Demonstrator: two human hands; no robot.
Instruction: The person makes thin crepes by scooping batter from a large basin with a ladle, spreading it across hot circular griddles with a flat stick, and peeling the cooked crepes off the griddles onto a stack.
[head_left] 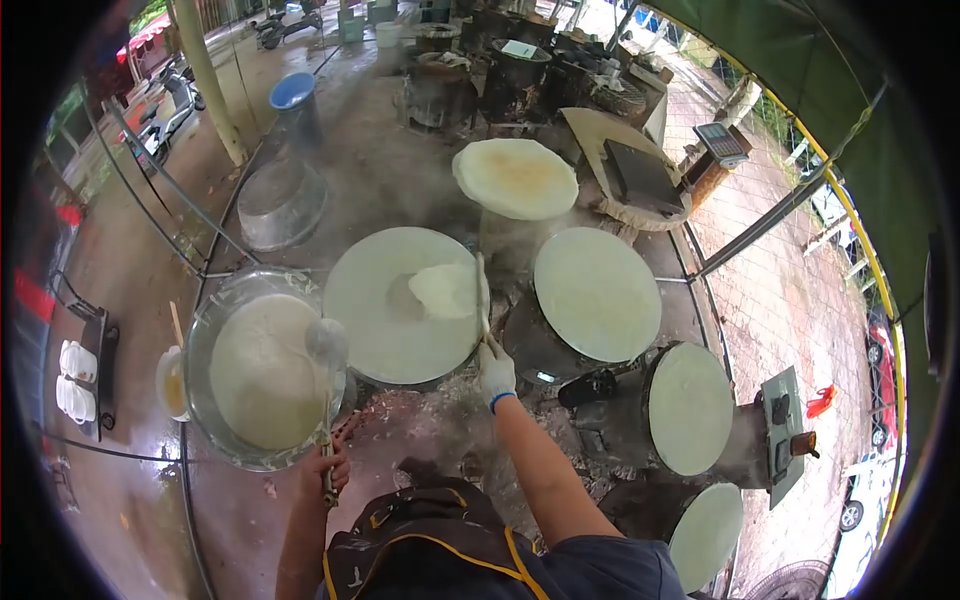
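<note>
My left hand point(328, 470) is bare and wrapped round the handle of a metal ladle point(326, 342). The ladle's round head is over the right rim of a wide metal basin point(203, 420) of pale, creamy batter point(265, 370). My right hand point(496, 372), in a white glove with a blue cuff, grips a thin, pale stick-like spreader point(484, 300). This lies along the right edge of a big round griddle point(380, 340) coated in a whitish layer. A thicker white patch of batter point(445, 291) sits on that layer, left of the spreader.
Round stoves with pale sheets on top stand to the right: one griddle point(598, 295), another point(690, 410) and a lower one point(706, 538). A browned round flatbread point(515, 178) lies ahead. An upturned metal tub point(282, 203) and blue bucket point(293, 92) stand at left.
</note>
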